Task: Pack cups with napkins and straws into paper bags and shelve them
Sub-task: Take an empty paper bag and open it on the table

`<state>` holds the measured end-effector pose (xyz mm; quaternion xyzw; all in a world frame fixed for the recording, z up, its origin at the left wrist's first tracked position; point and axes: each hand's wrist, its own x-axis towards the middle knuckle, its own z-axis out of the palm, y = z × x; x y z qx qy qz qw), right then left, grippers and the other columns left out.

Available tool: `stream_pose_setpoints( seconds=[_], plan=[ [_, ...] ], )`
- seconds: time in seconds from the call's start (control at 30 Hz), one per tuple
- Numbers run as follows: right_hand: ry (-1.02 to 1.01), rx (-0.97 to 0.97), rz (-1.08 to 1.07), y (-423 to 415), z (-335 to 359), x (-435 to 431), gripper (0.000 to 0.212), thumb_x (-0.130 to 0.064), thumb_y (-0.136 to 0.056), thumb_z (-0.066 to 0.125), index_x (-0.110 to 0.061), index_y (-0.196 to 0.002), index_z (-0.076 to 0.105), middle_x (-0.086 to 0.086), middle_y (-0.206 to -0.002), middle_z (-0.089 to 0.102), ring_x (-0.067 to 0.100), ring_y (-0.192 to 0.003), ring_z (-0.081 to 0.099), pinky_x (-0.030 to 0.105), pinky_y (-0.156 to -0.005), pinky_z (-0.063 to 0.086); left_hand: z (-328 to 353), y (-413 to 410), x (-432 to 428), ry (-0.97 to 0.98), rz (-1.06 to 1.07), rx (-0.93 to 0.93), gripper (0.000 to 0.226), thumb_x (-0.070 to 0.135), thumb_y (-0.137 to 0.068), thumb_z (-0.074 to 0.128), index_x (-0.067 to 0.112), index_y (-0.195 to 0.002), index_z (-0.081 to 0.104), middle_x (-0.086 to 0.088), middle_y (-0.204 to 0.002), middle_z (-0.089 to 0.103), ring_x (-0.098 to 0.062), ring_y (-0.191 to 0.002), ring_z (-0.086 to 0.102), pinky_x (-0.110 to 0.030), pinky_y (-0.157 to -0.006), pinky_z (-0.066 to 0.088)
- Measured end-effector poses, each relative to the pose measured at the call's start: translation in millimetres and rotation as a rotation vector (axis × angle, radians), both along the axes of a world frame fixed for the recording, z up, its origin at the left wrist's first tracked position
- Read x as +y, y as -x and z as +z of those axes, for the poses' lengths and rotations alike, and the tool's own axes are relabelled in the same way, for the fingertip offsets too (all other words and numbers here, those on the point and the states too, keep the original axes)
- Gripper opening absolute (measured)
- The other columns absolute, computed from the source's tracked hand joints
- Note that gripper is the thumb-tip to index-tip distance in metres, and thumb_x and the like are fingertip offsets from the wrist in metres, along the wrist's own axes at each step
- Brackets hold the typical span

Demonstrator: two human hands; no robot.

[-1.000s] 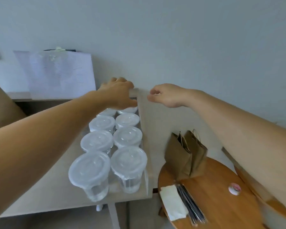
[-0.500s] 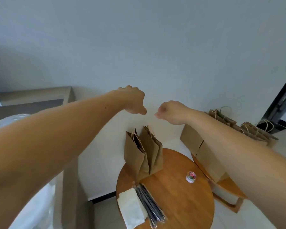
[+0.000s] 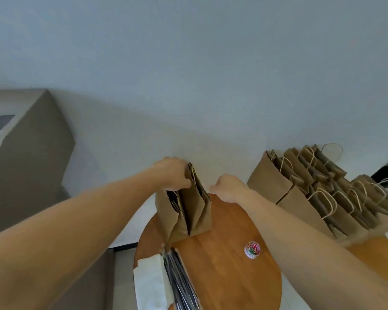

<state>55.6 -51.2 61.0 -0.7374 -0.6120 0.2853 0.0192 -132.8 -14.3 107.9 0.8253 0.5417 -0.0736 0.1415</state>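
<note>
Currently, head view, looking down along both bare forearms. Two brown paper bags (image 3: 188, 211) stand upright, side by side, at the far edge of a round wooden surface (image 3: 222, 260), close to the white wall.

Left hand (image 3: 174, 174): fingers curled over the top edge of the paper bags, gripping it. The left bag's mouth gapes just below the hand.

Right hand (image 3: 230, 187): fingers curled into a loose fist with nothing seen in them. It sits just beside the bags' upper right edge; I cannot tell whether it touches.

At the near left of the surface lies a white napkin stack (image 3: 149, 280). A bundle of dark wrapped straws (image 3: 179, 280) lies against its right side, its far end reaching the foot of the bags. A small clear tub of coloured paper clips (image 3: 252, 249) sits right of centre, apart from both.

Further right, a row of folded handled bags (image 3: 311, 193) leans on a second wooden surface (image 3: 372, 256). A grey cabinet (image 3: 31, 153) stands at left.
</note>
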Motion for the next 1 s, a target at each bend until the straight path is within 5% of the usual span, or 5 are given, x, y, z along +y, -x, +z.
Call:
stream_pose_setpoints(
  seconds=[0.1,0.4,0.63,0.8,1.0],
  plan=[
    [0.034,0.037,0.056,-14,-32,24,0.039,-0.036,-0.097,0.047,-0.007,-0.081,0.067,0.009,-0.081,0.066,0.028,-0.083,0.064,0.036,-0.075,0.052,-30,-9,-4,0.054,0.07,-0.004,0.041,0.042,-0.089,0.057,0.015,-0.12,0.054,-0.006,-0.11,0.06,-0.023,-0.097,0.058,-0.037,-0.08,0.054],
    [0.077,0.079,0.254,-30,-105,71,0.049,-0.04,-0.102,0.044,-0.011,-0.065,0.055,0.006,-0.066,0.056,0.023,-0.065,0.055,0.031,-0.055,0.037,-73,-36,-23,0.095,0.314,-0.042,0.058,0.042,-0.091,0.055,0.019,-0.143,0.044,-0.007,-0.134,0.052,-0.025,-0.115,0.054,-0.043,-0.095,0.051],
    [0.072,0.116,0.242,-41,-136,70,0.028,-0.013,-0.093,0.051,-0.01,-0.069,0.065,0.006,-0.07,0.067,0.025,-0.067,0.065,0.036,-0.064,0.058,-95,-47,-38,0.144,0.403,-0.061,0.053,0.042,-0.091,0.055,0.017,-0.137,0.049,-0.007,-0.131,0.055,-0.025,-0.117,0.054,-0.044,-0.097,0.05],
    [-0.03,0.14,0.162,-55,-114,38,0.031,-0.019,-0.096,0.047,-0.014,-0.069,0.061,0.004,-0.07,0.064,0.022,-0.068,0.065,0.037,-0.064,0.057,-99,-63,-47,0.111,0.528,-0.233,0.049,0.043,-0.096,0.052,0.018,-0.138,0.048,-0.004,-0.127,0.061,-0.022,-0.111,0.06,-0.038,-0.094,0.053],
    [-0.078,0.071,0.191,-77,-90,-54,0.038,-0.02,-0.098,0.05,-0.027,-0.061,0.042,-0.01,-0.062,0.048,0.002,-0.055,0.046,0.015,-0.044,0.025,-120,-86,-79,0.314,0.517,-0.397,0.056,0.054,-0.094,0.053,0.017,-0.135,0.046,-0.001,-0.121,0.063,-0.017,-0.1,0.063,-0.035,-0.088,0.056]
  ],
)
